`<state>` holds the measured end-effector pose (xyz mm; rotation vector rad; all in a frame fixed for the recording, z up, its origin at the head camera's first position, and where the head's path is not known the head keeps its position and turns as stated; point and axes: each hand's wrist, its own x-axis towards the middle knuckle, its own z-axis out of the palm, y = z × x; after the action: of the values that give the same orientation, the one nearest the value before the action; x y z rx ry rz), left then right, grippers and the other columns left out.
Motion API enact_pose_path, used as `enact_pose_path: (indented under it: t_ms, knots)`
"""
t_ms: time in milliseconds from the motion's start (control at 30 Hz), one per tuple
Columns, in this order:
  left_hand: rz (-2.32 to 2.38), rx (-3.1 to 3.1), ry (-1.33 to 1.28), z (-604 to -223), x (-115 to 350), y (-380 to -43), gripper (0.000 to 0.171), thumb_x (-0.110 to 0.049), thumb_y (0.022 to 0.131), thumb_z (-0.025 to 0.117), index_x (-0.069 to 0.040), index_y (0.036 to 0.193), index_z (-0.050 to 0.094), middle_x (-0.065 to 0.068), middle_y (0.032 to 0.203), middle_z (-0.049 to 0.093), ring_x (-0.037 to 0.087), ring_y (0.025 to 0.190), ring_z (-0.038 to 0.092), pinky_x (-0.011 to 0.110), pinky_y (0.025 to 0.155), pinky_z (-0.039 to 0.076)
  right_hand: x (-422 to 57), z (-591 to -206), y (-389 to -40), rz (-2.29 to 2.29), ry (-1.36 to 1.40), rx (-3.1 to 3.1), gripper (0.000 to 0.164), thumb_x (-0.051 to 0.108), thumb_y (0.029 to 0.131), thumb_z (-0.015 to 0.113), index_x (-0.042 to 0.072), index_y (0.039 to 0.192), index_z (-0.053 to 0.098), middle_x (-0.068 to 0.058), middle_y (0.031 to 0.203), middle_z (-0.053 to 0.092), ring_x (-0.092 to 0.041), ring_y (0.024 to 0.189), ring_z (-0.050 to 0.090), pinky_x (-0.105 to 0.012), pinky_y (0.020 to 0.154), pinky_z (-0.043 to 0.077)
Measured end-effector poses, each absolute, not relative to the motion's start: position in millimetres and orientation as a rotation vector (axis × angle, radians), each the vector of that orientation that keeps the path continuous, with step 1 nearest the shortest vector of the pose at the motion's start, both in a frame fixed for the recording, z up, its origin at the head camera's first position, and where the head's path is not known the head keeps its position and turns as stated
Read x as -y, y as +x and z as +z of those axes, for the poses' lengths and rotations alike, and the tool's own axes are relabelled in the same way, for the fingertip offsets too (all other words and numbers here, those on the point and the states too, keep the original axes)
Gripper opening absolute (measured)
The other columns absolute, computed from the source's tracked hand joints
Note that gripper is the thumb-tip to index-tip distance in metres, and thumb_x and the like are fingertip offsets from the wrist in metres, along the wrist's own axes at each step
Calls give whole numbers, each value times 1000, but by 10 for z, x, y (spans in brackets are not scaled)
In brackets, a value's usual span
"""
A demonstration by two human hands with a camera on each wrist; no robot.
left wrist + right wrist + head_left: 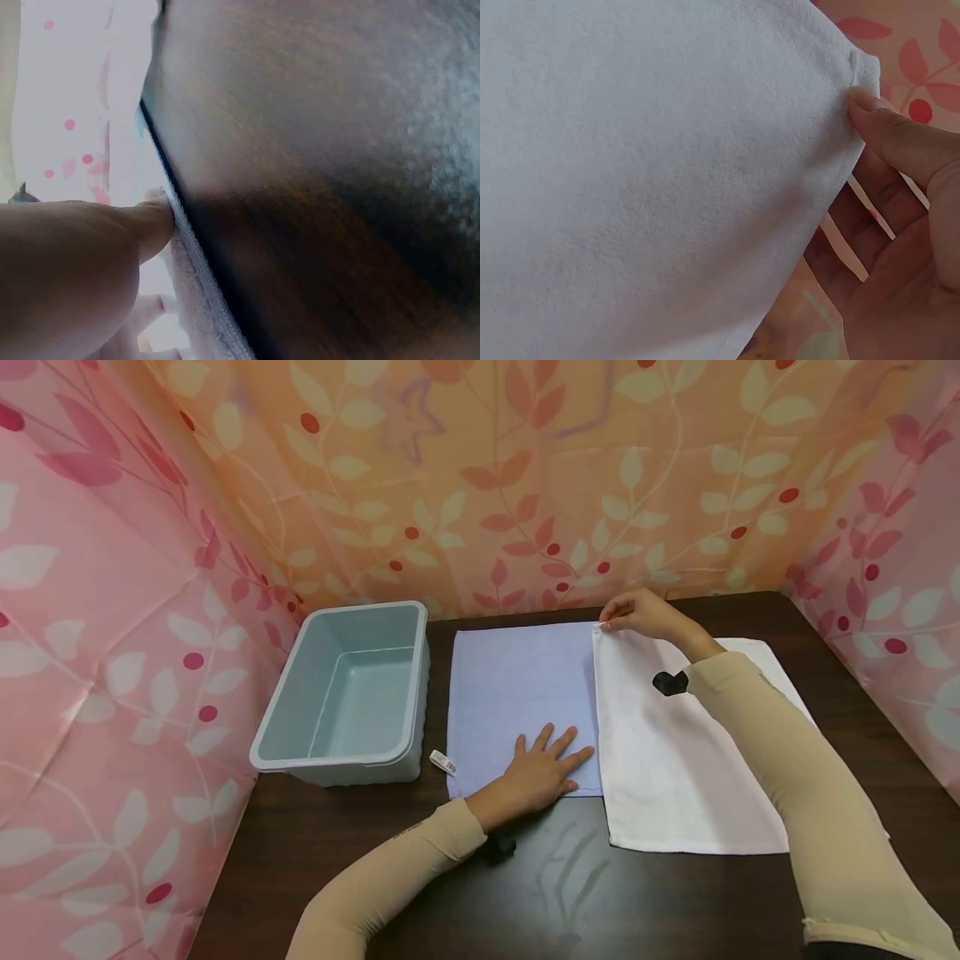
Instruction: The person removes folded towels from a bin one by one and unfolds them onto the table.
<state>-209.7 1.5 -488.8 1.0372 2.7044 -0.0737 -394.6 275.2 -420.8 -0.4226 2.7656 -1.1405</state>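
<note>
A lavender towel (pixel 517 693) lies flat on the table, with a small white label (pixel 443 763) at its lower left. My left hand (pixel 542 774) rests on its lower part, fingers spread; the left wrist view shows the thumb at the towel's edge (pixel 206 289). To the right is a white towel (pixel 682 760), its left edge along the lavender one; whether they overlap underneath cannot be told. Between thumb and fingers, my right hand (pixel 645 615) pinches the white towel's far left corner, which the right wrist view shows lifted, with the cloth (pixel 667 165) sloping from it.
A pale blue-grey plastic bin (pixel 408 739) stands left of the lavender towel, with its inside floor visible. The dark wooden table (pixel 570 893) runs back to a flowered orange curtain (pixel 525 485). Pink flowered cloth (pixel 112 693) hangs at both sides.
</note>
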Motion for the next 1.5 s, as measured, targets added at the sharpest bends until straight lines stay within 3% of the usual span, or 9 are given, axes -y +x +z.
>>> enact_pose_path:
  t_ms: [200, 433, 667, 833, 1033, 1233, 1500]
  knots:
    - [-71, -2695, 1057, -4875, -54, -2083, 61, -49, 101, 45, -42, 157, 21, -4, 169, 12, 31, 156, 15, 62, 116, 29, -2720, -4410, -4042, -1114, -394, -2747, 18, 19, 92, 71, 4, 101, 73, -14, 102, 71, -23, 94, 56, -22, 86, 46]
    - [-90, -2685, 1055, -4854, -92, -2064, 61, -50, 101, 45, -42, 157, 21, -4, 169, 12, 31, 156, 16, 62, 116, 30, -2656, -4662, -4069, -1092, -382, -2739, 14, 15, 92, 71, 5, 100, 73, -17, 103, 71, -28, 94, 57, -42, 98, 47]
    - [-106, -2691, 1069, -4887, -111, -2056, 61, -51, 101, 44, -42, 157, 20, -5, 169, 12, 30, 156, 15, 62, 116, 30, -2614, -4809, -4059, -1000, -368, -2844, 11, 13, 89, 72, 8, 99, 74, -13, 101, 68, -26, 96, 56, -41, 95, 44]
    - [-104, -2696, 1069, -4877, -127, -2047, 61, -51, 101, 45, -43, 156, 20, -5, 169, 12, 30, 156, 15, 62, 116, 29, -2625, -4795, -3947, -857, -416, -3006, 28, 17, 86, 76, 8, 112, 70, -14, 108, 61, -31, 103, 56, -47, 96, 45]
    - [-94, -2700, 1067, -4875, -121, -2046, 62, -51, 101, 45, -42, 157, 20, -5, 169, 12, 29, 156, 15, 61, 116, 30, -2885, -4627, -3703, -890, -440, -2994, 52, 29, 91, 72, 10, 137, 55, -20, 131, 54, -38, 119, 52, -57, 103, 42]
    - [-85, -2699, 1043, -4876, -80, -2062, 63, -50, 101, 45, -39, 158, 19, -5, 169, 11, 29, 156, 15, 61, 117, 29, -3377, -4529, -3283, -728, -351, -2904, 81, 45, 90, 69, 13, 155, 32, -27, 155, 30, -49, 142, 28, -72, 112, 23]
    - [-6, -2697, 1009, -4916, 2, -2106, 65, -50, 100, 47, -35, 158, 20, -5, 169, 11, 29, 156, 13, 63, 117, 27, -4011, -4660, -2684, -573, -237, -2858, 101, 51, 83, 74, 13, 159, 19, -36, 159, 11, -60, 144, 10, -79, 108, 13]
